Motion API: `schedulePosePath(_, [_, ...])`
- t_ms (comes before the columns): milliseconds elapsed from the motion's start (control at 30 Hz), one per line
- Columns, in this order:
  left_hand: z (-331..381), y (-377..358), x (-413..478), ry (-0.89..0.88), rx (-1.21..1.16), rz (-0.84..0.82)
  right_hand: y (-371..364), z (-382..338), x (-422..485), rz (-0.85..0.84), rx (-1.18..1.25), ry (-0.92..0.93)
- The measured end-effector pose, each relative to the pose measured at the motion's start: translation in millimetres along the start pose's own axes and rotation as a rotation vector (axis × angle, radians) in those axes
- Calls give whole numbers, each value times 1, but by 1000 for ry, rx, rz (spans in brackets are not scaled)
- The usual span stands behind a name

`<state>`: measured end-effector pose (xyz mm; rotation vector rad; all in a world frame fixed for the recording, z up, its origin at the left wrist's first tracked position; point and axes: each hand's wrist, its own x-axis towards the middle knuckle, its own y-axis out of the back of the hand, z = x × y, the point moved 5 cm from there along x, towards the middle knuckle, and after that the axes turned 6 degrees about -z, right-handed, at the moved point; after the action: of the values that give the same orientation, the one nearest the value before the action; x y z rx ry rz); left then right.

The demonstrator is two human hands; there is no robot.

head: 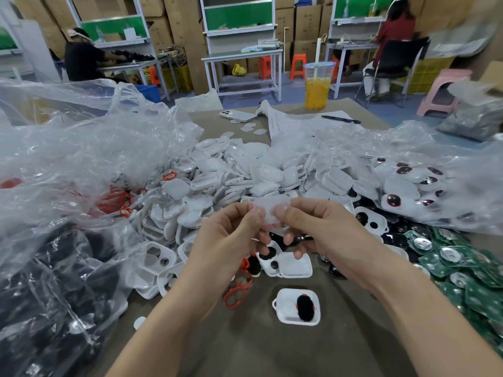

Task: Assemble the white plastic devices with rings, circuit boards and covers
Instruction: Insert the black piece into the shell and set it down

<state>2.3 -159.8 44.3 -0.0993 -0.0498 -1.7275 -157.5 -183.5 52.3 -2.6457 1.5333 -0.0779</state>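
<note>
Fingers (249, 214) of the left hand (231, 235) and of the right hand (315, 229) are clamped from opposite sides on a small translucent white cover (269, 209). They hold it just above the centre of the frame, over the near edge of the heap of white plastic shells (217, 180). The cover is blurred, so I cannot tell whether it is one piece or two stuck together. Something dark sits under the right hand's lower fingers, too hidden to name. The step looks like readying this cover for fitting. It would be best pinched by its rims only and turned to match the outline of the open shell (296, 307), which lies on the surface (272, 349) at lower centre. Pressing evenly all round should stop it seating crooked. An orange ring (235, 296) lies to the left of that shell, and green circuit boards (462, 276) are piled at lower right.
</note>
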Motion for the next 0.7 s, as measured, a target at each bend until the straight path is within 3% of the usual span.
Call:
schedulePosePath(433, [3,-1,-1,5,-57,15,-3,-2,-1,8,36,-15])
schedulePosePath(600, [15,-1,-11,-128,227,182,0,-2,-1,50,167,-1])
schedulePosePath(700, [23,-5,-15,-318,442,208,0,-3,0,59,267,-9])
